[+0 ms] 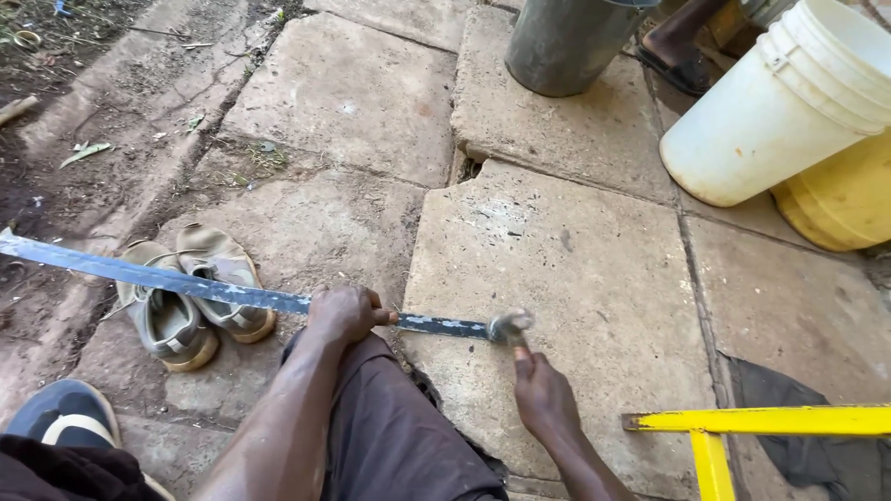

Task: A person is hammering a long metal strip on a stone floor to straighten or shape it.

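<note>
Bare grip on a long blade, hammer blurred at its end

The left hand (pixel 345 314) is clenched round the long, worn grey metal blade (pixel 186 283) across the knee; the right hand (pixel 543 394) grasps a small metal-headed hammer (pixel 510 327) at the blade's near end. A glancing blow could jolt the edge through the palm or fling it toward the tan canvas shoes (pixel 190 297) and white plastic bucket (pixel 784 102).

A single head-worn camera looked steeply down and forward from the seated person's own eye level, close above the lap. The person's forearms entered from the bottom edge, the left hand (pixel 345 314) near the centre of the frame. The paved floor (pixel 566 250) filled most of the view, with buckets (pixel 789 111) cut off at the upper right.
</note>
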